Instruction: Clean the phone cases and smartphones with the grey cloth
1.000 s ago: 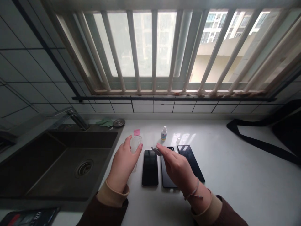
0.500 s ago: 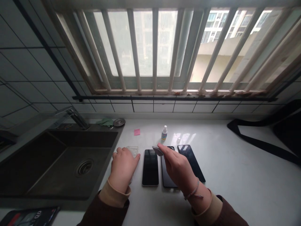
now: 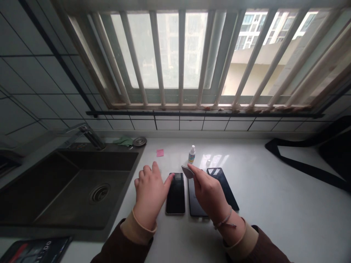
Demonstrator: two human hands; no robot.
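Observation:
My left hand [image 3: 151,190] hovers palm down with its fingers apart, its thumb at the upper left edge of a black phone [image 3: 176,197]. It covers nearly all of the clear plastic case beneath it. Between the fingers and thumb of my right hand [image 3: 207,186] is a small flat grey-white piece [image 3: 187,171] with a rounded edge; its kind cannot be made out. Under that hand lies a second dark phone [image 3: 195,202], partly hidden. A third phone [image 3: 223,186] rests slantwise to the right of it.
Behind the phones stand a small white bottle [image 3: 191,155] and its tiny white cap [image 3: 208,162]. A pink sticky note [image 3: 160,152] lies farther left. The sink [image 3: 68,175] with its faucet [image 3: 91,137] takes up the left side. A black strap [image 3: 287,142] lies at the right.
My left hand has moved right and slightly up, from the clear case towards the nearest phone, and its fingers have spread. My right hand has shifted slightly right, still holding the flat grey-white piece.

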